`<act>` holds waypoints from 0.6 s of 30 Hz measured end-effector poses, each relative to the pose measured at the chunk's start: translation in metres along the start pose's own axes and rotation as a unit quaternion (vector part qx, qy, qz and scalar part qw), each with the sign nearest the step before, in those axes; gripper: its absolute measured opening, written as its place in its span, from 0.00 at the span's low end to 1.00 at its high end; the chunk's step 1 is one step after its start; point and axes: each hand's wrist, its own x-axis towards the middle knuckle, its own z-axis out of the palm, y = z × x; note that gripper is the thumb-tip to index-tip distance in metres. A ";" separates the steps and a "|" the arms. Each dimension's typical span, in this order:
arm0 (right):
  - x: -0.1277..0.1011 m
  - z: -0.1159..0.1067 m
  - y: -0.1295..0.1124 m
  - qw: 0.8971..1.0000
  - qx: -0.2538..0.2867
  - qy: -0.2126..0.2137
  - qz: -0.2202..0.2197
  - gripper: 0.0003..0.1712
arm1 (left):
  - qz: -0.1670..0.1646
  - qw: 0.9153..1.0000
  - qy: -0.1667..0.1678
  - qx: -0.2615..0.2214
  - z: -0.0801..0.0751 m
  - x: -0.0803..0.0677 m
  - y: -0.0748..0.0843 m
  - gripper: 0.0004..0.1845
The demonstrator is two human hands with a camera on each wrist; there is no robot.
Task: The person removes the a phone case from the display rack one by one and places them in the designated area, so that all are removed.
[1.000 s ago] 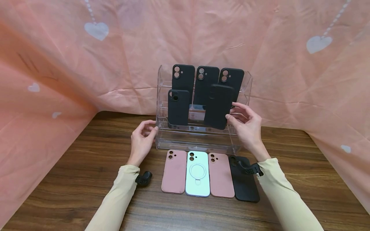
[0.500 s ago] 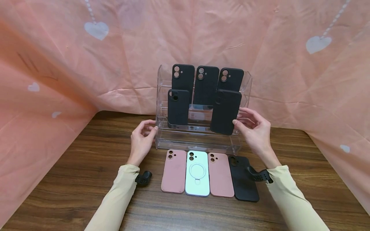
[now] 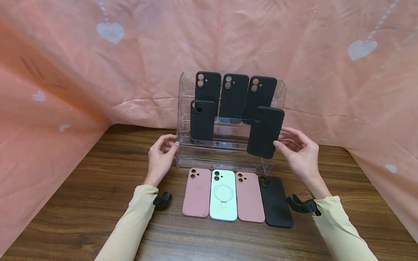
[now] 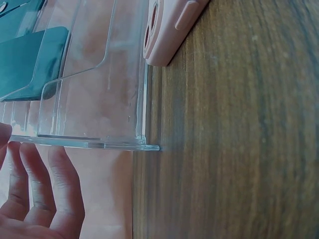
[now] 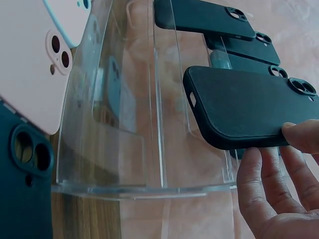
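A clear acrylic stepped rack (image 3: 222, 164) stands at the back of the table. At its left side wall, my left hand (image 3: 160, 156) pinches the edge, thumb on the inner face and fingers (image 4: 67, 184) outside in the left wrist view. My right hand (image 3: 302, 156) holds a black phone case (image 3: 266, 132) by its right long edge, thumb in front and fingers behind. That case leans in front of the rack's right part, apart from the front tiers in the right wrist view. Three black cases (image 3: 234, 96) stand in the top tier. Another black case (image 3: 202, 123) stands lower left.
On the wooden table (image 3: 176, 239), before the rack, lie a pink case (image 3: 197, 194), a white case with a ring (image 3: 223, 212), a second pink case (image 3: 250, 199) and a black case (image 3: 277, 203). Pink cloth (image 3: 156, 72) hangs behind and at both sides.
My right hand has moved right and down with the black phone case, uncovering more of the top-right case. The left hand keeps its hold on the rack's side.
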 end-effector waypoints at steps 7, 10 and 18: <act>-0.007 -0.011 0.003 1.000 -0.020 0.003 0.002 0.28 | 0.002 1.000 -0.001 -0.001 0.000 0.000 -0.001 0.11; -0.010 -0.016 0.004 1.000 -0.027 0.002 0.004 0.28 | 0.001 1.000 -0.001 -0.001 0.000 0.000 -0.001 0.11; -0.017 -0.026 0.006 1.000 -0.030 0.000 0.004 0.27 | -0.005 1.000 0.000 -0.004 0.000 0.000 -0.001 0.11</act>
